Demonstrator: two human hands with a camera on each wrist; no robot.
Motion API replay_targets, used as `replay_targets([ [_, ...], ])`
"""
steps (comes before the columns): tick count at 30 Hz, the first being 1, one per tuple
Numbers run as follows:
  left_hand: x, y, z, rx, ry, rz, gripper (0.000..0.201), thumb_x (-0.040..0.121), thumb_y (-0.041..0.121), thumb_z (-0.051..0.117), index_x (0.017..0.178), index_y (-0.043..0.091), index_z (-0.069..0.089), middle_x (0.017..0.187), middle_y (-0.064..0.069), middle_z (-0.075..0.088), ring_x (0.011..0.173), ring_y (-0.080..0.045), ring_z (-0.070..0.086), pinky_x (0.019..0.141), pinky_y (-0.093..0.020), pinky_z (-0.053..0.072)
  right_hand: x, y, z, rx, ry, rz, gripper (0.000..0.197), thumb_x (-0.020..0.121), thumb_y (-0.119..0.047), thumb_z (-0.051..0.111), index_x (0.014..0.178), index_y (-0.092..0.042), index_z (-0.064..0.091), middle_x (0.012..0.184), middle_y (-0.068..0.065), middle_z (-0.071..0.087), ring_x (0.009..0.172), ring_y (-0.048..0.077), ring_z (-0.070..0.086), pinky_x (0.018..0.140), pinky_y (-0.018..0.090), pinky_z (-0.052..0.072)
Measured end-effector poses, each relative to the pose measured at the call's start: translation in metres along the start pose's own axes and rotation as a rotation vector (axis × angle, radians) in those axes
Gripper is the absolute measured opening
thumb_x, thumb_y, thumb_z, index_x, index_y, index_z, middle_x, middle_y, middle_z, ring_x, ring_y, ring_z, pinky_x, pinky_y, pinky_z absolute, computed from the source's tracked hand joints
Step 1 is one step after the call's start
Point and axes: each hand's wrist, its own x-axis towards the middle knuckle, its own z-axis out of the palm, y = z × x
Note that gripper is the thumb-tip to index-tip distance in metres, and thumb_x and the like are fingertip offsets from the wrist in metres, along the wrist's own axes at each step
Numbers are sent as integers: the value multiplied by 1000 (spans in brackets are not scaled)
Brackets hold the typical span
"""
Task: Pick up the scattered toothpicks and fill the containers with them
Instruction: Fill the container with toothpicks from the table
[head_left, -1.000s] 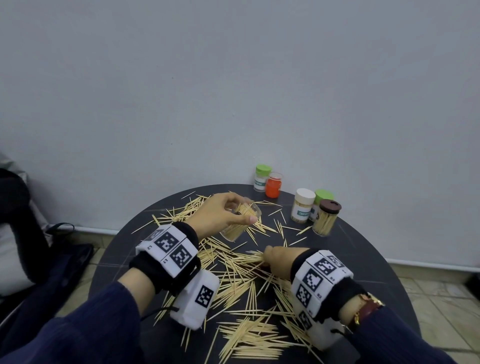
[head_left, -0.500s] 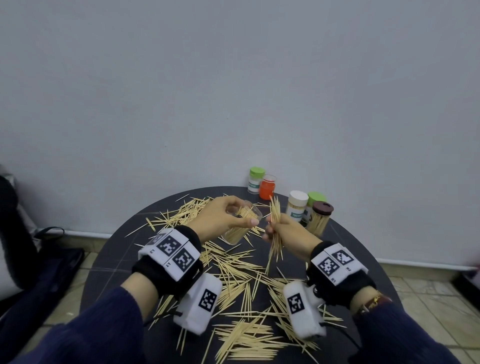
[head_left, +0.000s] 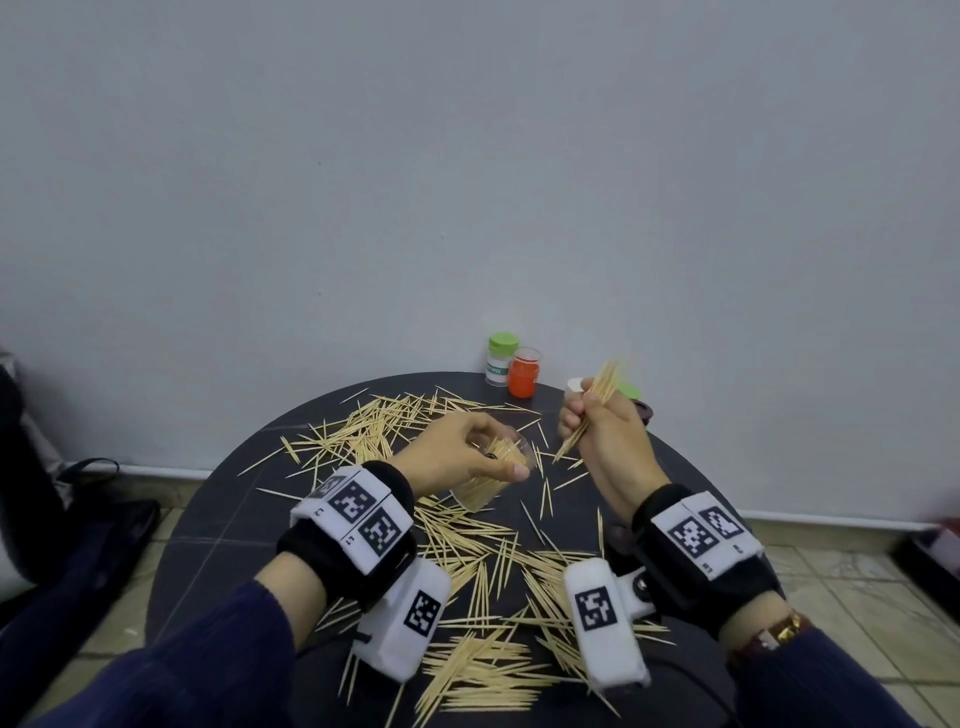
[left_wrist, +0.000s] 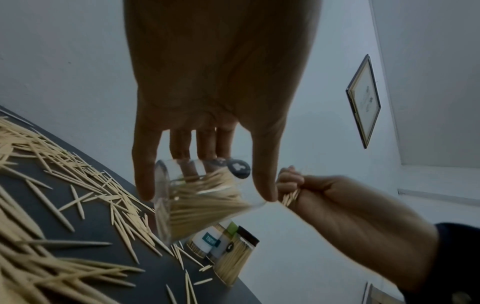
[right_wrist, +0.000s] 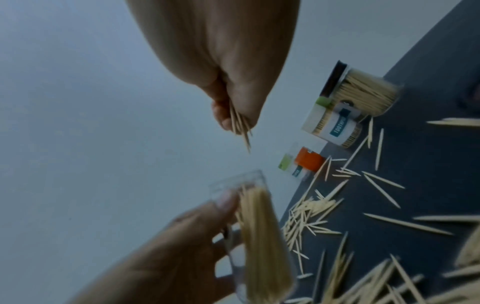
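Pale wooden toothpicks (head_left: 467, 561) lie scattered over a round dark table (head_left: 208, 519). My left hand (head_left: 462, 457) grips a clear open container (head_left: 493, 478) partly filled with toothpicks and holds it tilted above the table. The same container (left_wrist: 197, 197) shows in the left wrist view between finger and thumb, and also in the right wrist view as the container (right_wrist: 257, 236). My right hand (head_left: 597, 421) is raised to its right and pinches a bundle of toothpicks (head_left: 602, 395), whose lower ends point down toward the container. That bundle (right_wrist: 240, 125) sticks out of the right fist.
At the table's far edge stand a green-lidded jar (head_left: 501, 358) and an orange jar (head_left: 523, 371). Further right, closed toothpick jars (right_wrist: 358, 92) stand partly hidden behind my right hand. A wall rises just behind the table. A dark bag (head_left: 62, 519) sits at the left.
My right hand took a bundle of toothpicks off the table and lifted it up and to the right beside the container. My left hand kept holding the container, now slightly raised.
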Motion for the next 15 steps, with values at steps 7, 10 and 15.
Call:
replay_targets([
  [7, -6, 8, 12, -33, -94, 26, 43, 79, 23, 73, 118, 14, 59, 104, 4, 58, 99, -10, 53, 84, -28, 47, -11, -3, 11, 54, -29, -27, 25, 102, -4, 24, 90, -15, 43, 70, 2, 44, 63, 13, 49, 62, 22, 44],
  [10, -7, 9, 13, -86, -86, 35, 39, 79, 17, 73, 113, 8, 59, 115, -9, 62, 108, -19, 57, 99, -37, 45, -19, 5, 17, -49, -102, 9, 24, 102, -8, 28, 92, -18, 47, 74, 1, 55, 70, 11, 58, 65, 25, 51],
  [15, -10, 10, 10, -169, -74, 21, 35, 83, 14, 69, 115, 5, 58, 120, -14, 61, 107, -21, 59, 86, -31, 51, -21, 7, 16, -60, -192, 11, 17, 102, -11, 28, 104, -11, 45, 80, 1, 63, 60, 2, 64, 55, 18, 53],
])
